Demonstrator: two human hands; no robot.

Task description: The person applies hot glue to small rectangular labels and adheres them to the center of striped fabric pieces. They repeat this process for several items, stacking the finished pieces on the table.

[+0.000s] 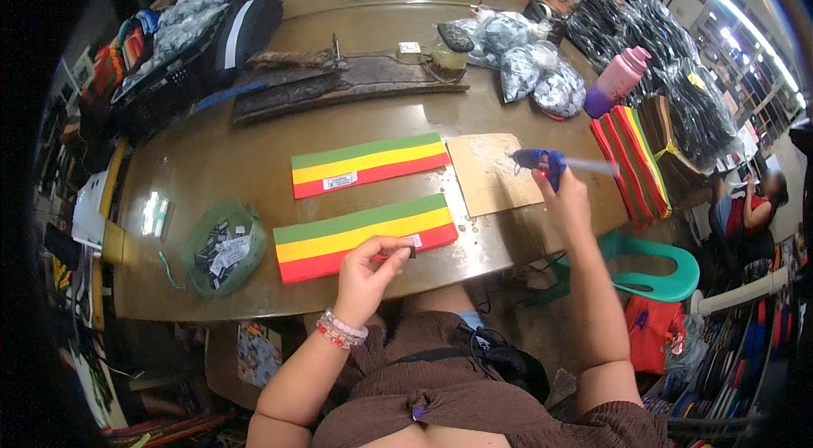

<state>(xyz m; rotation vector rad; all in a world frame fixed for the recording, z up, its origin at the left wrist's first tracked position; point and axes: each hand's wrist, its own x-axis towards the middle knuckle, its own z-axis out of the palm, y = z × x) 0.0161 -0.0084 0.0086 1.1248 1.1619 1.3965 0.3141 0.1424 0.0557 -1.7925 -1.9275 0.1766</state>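
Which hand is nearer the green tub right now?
Left. The left hand is right of the tub, apart from it, at the near striped strip; the right hand is much farther right, holding the blue glue gun.

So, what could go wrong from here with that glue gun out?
The blue plastic glue gun in the right hand might drip or string if swung left, marking the lower green-yellow-red striped strip; pale residue streaks the tan cardboard square near its tip.

The left hand seems to pinch a small dark piece, which could slip, and hot glue brought there might burn skin.
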